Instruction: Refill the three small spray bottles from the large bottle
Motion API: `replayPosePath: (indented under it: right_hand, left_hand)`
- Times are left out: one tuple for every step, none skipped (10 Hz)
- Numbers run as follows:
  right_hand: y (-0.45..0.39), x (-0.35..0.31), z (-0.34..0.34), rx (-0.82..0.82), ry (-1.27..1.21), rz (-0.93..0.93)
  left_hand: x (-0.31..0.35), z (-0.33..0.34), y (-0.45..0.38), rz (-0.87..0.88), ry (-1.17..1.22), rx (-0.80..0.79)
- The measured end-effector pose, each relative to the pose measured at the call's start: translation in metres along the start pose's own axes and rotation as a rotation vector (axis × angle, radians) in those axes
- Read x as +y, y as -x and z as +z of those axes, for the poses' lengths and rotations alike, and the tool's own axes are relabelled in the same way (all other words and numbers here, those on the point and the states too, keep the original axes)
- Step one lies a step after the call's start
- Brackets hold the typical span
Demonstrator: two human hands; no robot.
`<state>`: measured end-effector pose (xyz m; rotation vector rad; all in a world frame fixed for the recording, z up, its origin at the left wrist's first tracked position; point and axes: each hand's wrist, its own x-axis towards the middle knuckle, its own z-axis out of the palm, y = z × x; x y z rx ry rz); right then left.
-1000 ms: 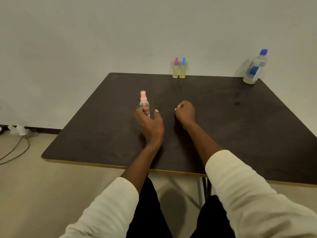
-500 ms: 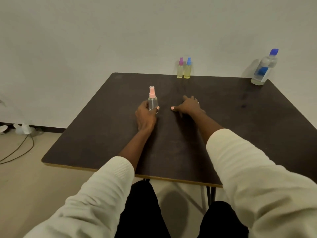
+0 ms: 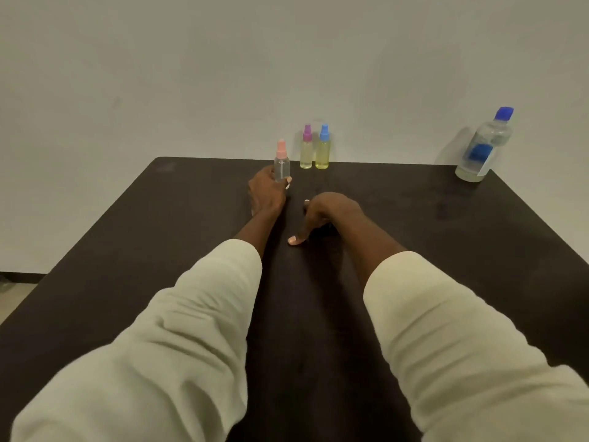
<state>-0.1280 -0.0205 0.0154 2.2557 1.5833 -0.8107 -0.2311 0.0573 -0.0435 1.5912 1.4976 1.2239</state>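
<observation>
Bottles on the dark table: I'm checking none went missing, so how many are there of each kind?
Small clear plastic spray bottles: 3 (pink-capped, purple-capped, blue-capped)
Large clear plastic bottle with blue cap: 1
Total: 4

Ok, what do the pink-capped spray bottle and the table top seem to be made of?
Pink-capped spray bottle: likely clear plastic, since the left hand gripping it shows through the wall; the cap looks opaque matte plastic. Glass cannot be ruled out. Table top: dark brown board with a dull, faintly reflective finish, probably laminate; the near edge is out of view.
</observation>
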Motion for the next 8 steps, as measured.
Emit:
replayPosePath:
  right_hand:
    - [-0.014, 0.004, -0.015, -0.02, 0.014, -0.005]
    - [-0.03, 0.0, -0.024, -0.044, 0.06, -0.001]
    - [-0.037, -0.004, -0.029, -0.015, 0.102, -0.007]
    - [-0.04, -0.005, -0.03, -0.011, 0.134, -0.014]
    - [-0.042, -0.005, -0.027, -0.02, 0.096, 0.002]
    - [-0.035, -0.004, -0.025, 0.025, 0.07, -0.018]
    - [-0.023, -0.003, -0.024, 0.024, 0.02, -0.007]
    - [-0.014, -0.004, -0.02, 0.071, -0.039, -0.007]
  left_hand:
    - [-0.003, 0.021, -0.033, 0.01, -0.037, -0.006]
    - [-0.002, 0.033, -0.054, 0.027, -0.084, 0.001]
    - [-0.001, 0.041, -0.067, 0.051, -0.161, 0.014]
    - [0.001, 0.043, -0.073, 0.052, -0.222, 0.007]
    - [-0.001, 0.045, -0.075, 0.064, -0.278, -0.004]
    - [0.003, 0.038, -0.062, 0.045, -0.196, -0.021]
    - [-0.004, 0.029, -0.046, 0.008, -0.051, -0.005]
    - [-0.009, 0.017, -0.018, 0.021, -0.068, -0.014]
